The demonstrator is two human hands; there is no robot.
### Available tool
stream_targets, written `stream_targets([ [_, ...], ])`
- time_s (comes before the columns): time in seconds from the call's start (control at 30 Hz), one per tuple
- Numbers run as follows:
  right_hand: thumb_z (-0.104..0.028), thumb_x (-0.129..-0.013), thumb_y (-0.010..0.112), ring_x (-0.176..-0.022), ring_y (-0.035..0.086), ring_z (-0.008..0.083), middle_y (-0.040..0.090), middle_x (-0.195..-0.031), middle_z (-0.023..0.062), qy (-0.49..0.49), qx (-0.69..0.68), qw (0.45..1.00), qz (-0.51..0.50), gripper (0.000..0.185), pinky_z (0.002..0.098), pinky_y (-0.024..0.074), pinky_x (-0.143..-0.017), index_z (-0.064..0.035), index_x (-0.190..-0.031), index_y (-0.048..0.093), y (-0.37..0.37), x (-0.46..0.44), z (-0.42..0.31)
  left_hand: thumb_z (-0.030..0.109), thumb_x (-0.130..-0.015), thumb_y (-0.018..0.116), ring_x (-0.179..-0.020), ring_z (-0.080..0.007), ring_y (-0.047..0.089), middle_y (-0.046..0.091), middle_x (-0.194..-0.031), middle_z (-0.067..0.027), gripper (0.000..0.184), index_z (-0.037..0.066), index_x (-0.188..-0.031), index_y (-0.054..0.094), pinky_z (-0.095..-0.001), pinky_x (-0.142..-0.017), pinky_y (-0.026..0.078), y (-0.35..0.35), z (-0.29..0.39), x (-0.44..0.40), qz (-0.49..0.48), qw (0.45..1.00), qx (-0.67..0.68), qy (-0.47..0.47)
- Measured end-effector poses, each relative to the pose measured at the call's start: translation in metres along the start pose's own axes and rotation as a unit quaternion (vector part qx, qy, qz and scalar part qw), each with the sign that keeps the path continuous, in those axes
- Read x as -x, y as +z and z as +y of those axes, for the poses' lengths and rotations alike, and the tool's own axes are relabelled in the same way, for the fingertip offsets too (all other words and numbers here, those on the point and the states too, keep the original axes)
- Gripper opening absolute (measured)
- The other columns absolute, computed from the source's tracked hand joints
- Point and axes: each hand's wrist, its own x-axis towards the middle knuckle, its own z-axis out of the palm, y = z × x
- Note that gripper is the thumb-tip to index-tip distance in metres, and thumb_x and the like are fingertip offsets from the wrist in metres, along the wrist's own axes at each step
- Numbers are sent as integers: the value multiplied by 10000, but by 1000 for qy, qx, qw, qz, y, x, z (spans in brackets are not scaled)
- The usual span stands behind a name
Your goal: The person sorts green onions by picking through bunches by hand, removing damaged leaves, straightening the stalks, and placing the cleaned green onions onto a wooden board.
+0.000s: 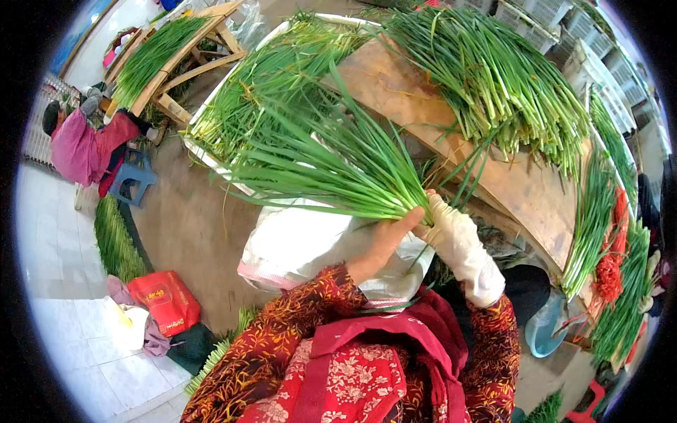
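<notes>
A fanned bunch of garlic chives (331, 169) is held in front of me, its leaves spreading up and to the left. My left hand (386, 243), bare, closes on the pale stem ends, thumb across them. Beside it, my right hand (458, 243) wears a white glove and is wrapped round the same stem ends; the stems hide part of its fingers. Under the bunch, a white woven sack (303, 243) covers my lap. A wooden board (486, 166) slopes away at the right, bearing a large heap of chives (493, 77).
A white-rimmed bin (211, 158) of loose chives lies ahead. To the right are red ties (610, 271) and a blue basin (544, 328). A red bag (163, 303) rests at left, near a blue stool (132, 176) and another person (88, 144). Crates (543, 14) stand at the back.
</notes>
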Motion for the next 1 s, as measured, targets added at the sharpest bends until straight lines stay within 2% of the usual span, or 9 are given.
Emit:
stream_targets([
  [0.07,-333,-734,657,-688,590,350,602,-745,183,68,-19,994,-81,472,410,470,-564,4,-1028,506,-11,-9,-2,272,-864,545,-1145,-170,419,478,-1222,-91,466,16,-1234,422,-274,-967,314,-8,25,10,9,993,-94,-73],
  [0.27,-370,-760,612,-780,570,370,590,-768,201,109,4,957,-267,371,442,441,-661,-51,-933,530,-29,-30,-8,401,-854,521,-1213,-268,356,407,-1281,-164,564,52,-1274,380,-330,-1013,248,-42,18,12,-97,864,-491,55],
  [0.4,-358,-750,620,-783,575,364,605,-782,185,104,12,944,-312,362,435,446,-661,-62,-944,545,-38,-44,-7,354,-862,514,-1148,-306,418,459,-1216,-187,501,57,-1252,405,-364,-970,307,-44,10,4,-137,870,-455,133],
  [0.47,-357,-750,621,-788,575,364,606,-787,190,87,18,949,-303,362,438,445,-665,-63,-947,543,-38,-46,-9,139,-840,523,-1024,-314,488,533,-1107,-177,303,19,-1118,517,-362,-910,368,-35,14,5,-123,851,-497,115],
  [0.67,-337,-754,625,-788,567,377,599,-795,210,61,60,964,-252,386,446,441,-663,-59,-1003,527,-31,-47,-8,58,-767,485,-781,-286,575,590,-840,-143,322,47,-1085,534,-362,-747,457,7,-38,47,-375,776,-458,218],
  [0.8,-336,-756,627,-763,566,383,590,-760,223,89,41,966,-238,397,456,436,-638,-37,-990,512,-39,-45,-6,182,-817,497,-897,-232,565,568,-911,-135,448,96,-1246,399,-377,-846,425,27,1,56,-578,513,-635,-1],
  [0.87,-331,-761,624,-733,569,382,586,-733,218,74,67,970,-221,370,456,435,-611,-31,-940,502,-42,-40,-6,273,-816,555,-991,-236,530,535,-1048,-143,500,71,-1245,397,-367,-899,398,11,41,57,-338,719,-593,133],
  [0.93,-342,-766,613,-682,579,369,582,-687,198,55,70,979,-183,349,448,448,-579,-43,-898,490,-44,-31,-9,353,-772,625,-1079,-243,491,491,-1168,-143,623,50,-1256,377,-361,-928,385,-3,77,57,-228,838,-494,35],
  [1.0,-364,-778,588,-643,588,352,587,-666,178,51,68,983,-165,350,433,461,-543,-54,-910,495,-37,-21,-13,429,-790,601,-1168,-208,419,449,-1243,-104,678,31,-1277,348,-369,-976,352,-37,37,41,-188,962,-149,-133],
])
